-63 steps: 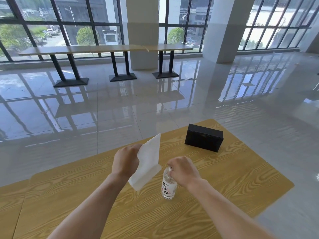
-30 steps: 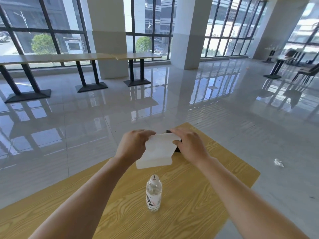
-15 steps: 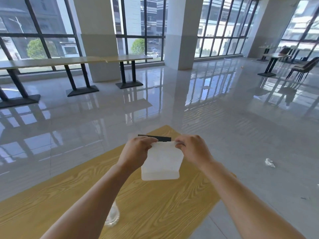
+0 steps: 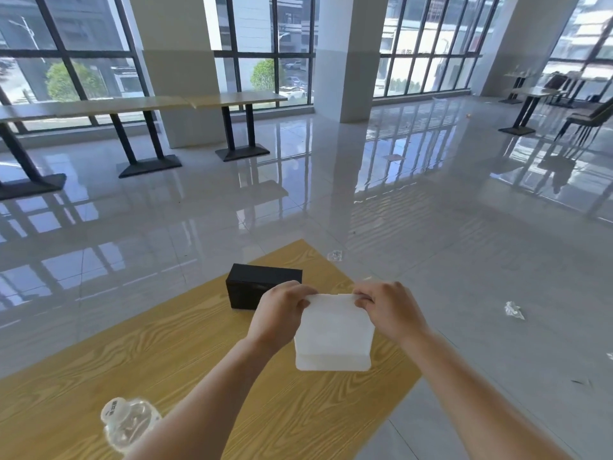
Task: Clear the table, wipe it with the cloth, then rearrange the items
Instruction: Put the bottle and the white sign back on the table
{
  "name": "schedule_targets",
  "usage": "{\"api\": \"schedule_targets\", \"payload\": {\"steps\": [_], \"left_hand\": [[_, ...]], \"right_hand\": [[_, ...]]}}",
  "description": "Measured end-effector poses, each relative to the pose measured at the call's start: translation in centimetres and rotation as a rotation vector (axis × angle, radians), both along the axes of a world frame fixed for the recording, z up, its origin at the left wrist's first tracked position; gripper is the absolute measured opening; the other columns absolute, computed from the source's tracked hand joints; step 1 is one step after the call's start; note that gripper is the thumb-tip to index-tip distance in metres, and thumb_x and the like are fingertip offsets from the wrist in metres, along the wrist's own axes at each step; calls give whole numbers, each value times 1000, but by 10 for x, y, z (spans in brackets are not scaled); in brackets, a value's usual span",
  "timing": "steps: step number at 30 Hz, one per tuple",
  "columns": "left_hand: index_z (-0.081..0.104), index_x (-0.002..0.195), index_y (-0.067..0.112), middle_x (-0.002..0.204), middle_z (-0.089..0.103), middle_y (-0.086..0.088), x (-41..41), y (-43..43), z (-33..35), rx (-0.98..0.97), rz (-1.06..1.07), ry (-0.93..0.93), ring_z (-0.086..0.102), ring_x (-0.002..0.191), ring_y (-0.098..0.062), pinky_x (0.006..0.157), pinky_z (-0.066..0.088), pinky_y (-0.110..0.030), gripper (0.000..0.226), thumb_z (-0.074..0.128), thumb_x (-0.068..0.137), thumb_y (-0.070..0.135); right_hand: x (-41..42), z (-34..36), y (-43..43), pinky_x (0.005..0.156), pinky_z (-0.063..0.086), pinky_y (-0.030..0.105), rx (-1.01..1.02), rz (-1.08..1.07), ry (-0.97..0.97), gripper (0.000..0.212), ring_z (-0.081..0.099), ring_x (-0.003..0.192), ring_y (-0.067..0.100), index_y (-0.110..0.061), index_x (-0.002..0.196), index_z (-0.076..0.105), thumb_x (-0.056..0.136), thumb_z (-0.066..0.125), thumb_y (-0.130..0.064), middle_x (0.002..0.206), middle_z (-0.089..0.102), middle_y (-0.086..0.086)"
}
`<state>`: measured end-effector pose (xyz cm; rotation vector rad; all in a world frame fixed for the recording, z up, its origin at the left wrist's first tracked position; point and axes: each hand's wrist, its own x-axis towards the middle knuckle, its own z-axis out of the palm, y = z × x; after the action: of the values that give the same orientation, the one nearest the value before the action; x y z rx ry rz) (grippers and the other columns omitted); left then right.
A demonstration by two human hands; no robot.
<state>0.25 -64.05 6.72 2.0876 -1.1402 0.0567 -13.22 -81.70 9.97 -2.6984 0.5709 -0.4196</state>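
Note:
A folded white cloth [image 4: 333, 333] hangs in the air over the right end of the wooden table [image 4: 185, 353]. My left hand [image 4: 280, 315] pinches its top left corner and my right hand [image 4: 388, 308] pinches its top right corner. A black box [image 4: 255, 288] stands on the table just behind my left hand. A clear water bottle [image 4: 127, 423] with a white cap stands at the near left, partly hidden by my left forearm.
The table's right edge and far corner lie close to my hands, with glossy tiled floor beyond. Crumpled wrappers [image 4: 513, 310] lie on the floor to the right. Long tables [image 4: 139, 104] stand by the windows, a pillar [image 4: 345, 54] behind, chairs [image 4: 587, 117] at far right.
My right hand left the bottle and took the cloth's other corner. Both hands now hold the cloth spread over the table's right end. The view swung right, then back left; the bottle slid toward the lower left.

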Motion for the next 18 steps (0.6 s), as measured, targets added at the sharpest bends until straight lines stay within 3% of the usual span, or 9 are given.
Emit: {"api": "schedule_targets", "payload": {"steps": [6,11,14,18], "left_hand": [[74,104,23,95,67,11,28,-31,-20,-19,-7,-22,60,87,-8,77,51,-26,24,64,90,6],[66,119,18,111,64,6,48,-38,-34,38,4,-206,59,101,-14,73,56,-33,32,70,88,13],[60,125,19,124,57,4,50,-35,-47,41,88,-198,53,110,-14,77,55,-30,38,69,88,16],[63,122,15,124,59,-1,53,-17,-89,151,190,-166,57,109,-19,79,55,-33,37,69,86,16]], "right_hand": [[23,-5,-25,64,48,32,-7,-42,39,8,64,76,21,-23,83,69,88,66,-17,79,71,-4],[43,-15,-43,63,49,32,-24,-74,53,9,64,73,19,-23,82,69,87,66,-17,77,71,-5],[51,-23,-55,63,51,35,-28,-115,62,7,62,71,22,-21,81,67,87,65,-19,73,69,-3],[65,-33,-78,59,48,34,-93,-162,87,4,62,72,28,-16,82,65,85,63,-20,72,68,3]]}}
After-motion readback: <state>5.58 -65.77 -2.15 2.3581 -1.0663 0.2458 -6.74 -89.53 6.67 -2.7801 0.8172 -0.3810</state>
